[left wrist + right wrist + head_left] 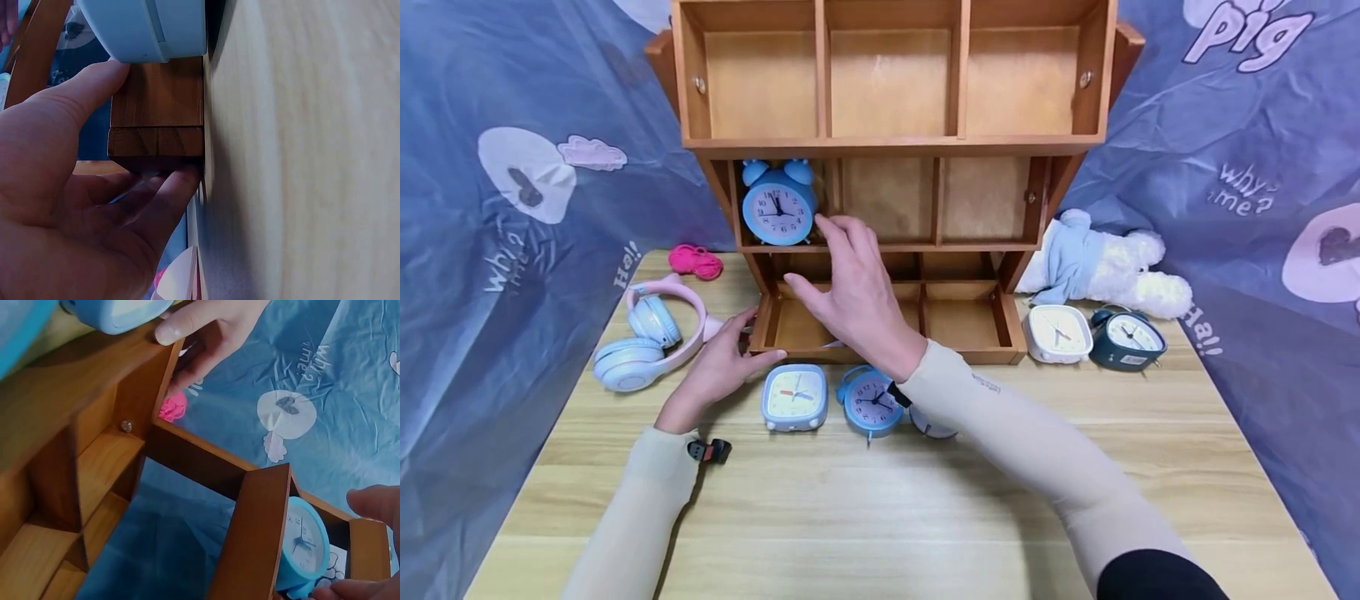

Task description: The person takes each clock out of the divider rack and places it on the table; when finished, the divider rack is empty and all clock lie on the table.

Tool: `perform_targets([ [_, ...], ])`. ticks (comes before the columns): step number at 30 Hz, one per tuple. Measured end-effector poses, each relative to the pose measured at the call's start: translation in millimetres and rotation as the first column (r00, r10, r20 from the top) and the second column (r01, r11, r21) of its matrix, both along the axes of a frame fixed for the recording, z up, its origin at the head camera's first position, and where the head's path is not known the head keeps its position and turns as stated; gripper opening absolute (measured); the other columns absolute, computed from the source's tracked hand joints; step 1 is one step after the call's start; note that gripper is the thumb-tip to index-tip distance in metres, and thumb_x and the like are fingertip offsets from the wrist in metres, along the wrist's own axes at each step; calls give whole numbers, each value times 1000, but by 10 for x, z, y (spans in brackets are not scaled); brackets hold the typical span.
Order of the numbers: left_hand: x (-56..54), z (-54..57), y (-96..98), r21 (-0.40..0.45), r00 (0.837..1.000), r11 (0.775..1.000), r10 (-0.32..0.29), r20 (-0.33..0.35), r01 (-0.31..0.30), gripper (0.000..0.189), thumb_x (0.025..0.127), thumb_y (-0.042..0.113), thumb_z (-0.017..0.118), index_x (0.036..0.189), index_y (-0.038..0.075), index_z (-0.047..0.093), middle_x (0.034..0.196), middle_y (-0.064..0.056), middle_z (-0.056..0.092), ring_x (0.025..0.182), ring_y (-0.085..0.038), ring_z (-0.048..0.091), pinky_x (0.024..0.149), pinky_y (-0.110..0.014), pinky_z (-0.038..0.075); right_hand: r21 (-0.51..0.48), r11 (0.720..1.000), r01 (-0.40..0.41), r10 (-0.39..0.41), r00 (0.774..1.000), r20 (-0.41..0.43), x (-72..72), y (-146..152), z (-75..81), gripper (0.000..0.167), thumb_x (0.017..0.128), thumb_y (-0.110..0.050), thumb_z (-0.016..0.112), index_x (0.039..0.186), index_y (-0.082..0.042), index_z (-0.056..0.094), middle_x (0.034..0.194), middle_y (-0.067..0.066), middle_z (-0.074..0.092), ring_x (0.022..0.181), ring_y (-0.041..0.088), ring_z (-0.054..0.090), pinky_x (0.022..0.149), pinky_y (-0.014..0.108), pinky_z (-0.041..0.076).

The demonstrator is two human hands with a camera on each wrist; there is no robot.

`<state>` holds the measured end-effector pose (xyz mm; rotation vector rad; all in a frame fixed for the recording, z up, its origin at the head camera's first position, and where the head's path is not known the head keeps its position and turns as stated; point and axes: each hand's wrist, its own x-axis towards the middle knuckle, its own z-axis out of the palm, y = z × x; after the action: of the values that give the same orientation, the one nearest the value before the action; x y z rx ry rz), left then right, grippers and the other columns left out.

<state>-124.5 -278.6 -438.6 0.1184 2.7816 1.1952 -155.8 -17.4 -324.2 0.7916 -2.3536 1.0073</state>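
Note:
A light-blue twin-bell alarm clock (pixel 778 208) stands upright in the left compartment of the middle tier of a wooden shelf (pixel 895 148). The fingertips of my right hand (pixel 868 304) are right at the clock's right edge, with the thumb spread apart and lower. In the right wrist view, fingers come close to the clock's bells (pixel 302 590). My left hand (pixel 718 371) grips the shelf's lower left front corner. Between its thumb and fingers lies the wooden corner (pixel 156 100), as the left wrist view shows.
In front of the shelf stand a pale-blue square clock (pixel 794 398), a blue round clock (pixel 871 404) and another clock (pixel 931 423) half behind my right sleeve. Headphones (pixel 625 364) and pink yarn (pixel 696 262) lie left; a white clock (pixel 1058 333), dark-green clock (pixel 1127 342) and plush toy (pixel 1105 265), right.

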Motion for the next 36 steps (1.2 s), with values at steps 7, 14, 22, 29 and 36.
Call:
perform_targets([
  [7,7,6,8,13,1000,1000,-11,-4,11,101,102,40,85,177,4,28,169,-30,50,140,-50,62,116,-64,55,-36,996,78,-81,990,-113,-145,-282,43,78,99,-34,88,156,7,54,150,23,56,140,37,53,123,39,50],
  [14,21,23,9,12,1000,1000,-2,13,2,102,102,41,85,177,4,27,171,-29,48,143,-51,60,118,-66,52,-42,978,207,-211,955,-210,-274,-567,30,82,95,-40,90,154,3,54,152,21,55,141,36,54,123,37,50],
  [22,6,7,13,16,1000,1000,-13,4,13,101,102,41,85,177,4,29,171,-27,48,144,-50,60,119,-66,52,-30,937,349,-343,896,-282,-383,-769,-63,85,95,-47,88,155,1,53,154,19,56,141,34,55,126,37,49],
  [29,-20,10,9,4,1000,1000,-25,-10,25,99,103,41,84,176,4,29,170,-28,50,143,-50,61,117,-66,53,-39,925,378,-371,876,-307,-417,-831,-109,86,95,-48,88,157,0,52,154,19,56,141,34,56,126,38,49],
  [36,-15,5,-9,14,1000,1000,-17,14,17,101,103,42,84,177,5,27,173,-27,47,148,-49,58,120,-66,51,-36,915,401,-392,867,-309,-446,-895,-129,83,96,-48,86,156,-1,53,154,19,56,141,34,56,126,37,49],
])
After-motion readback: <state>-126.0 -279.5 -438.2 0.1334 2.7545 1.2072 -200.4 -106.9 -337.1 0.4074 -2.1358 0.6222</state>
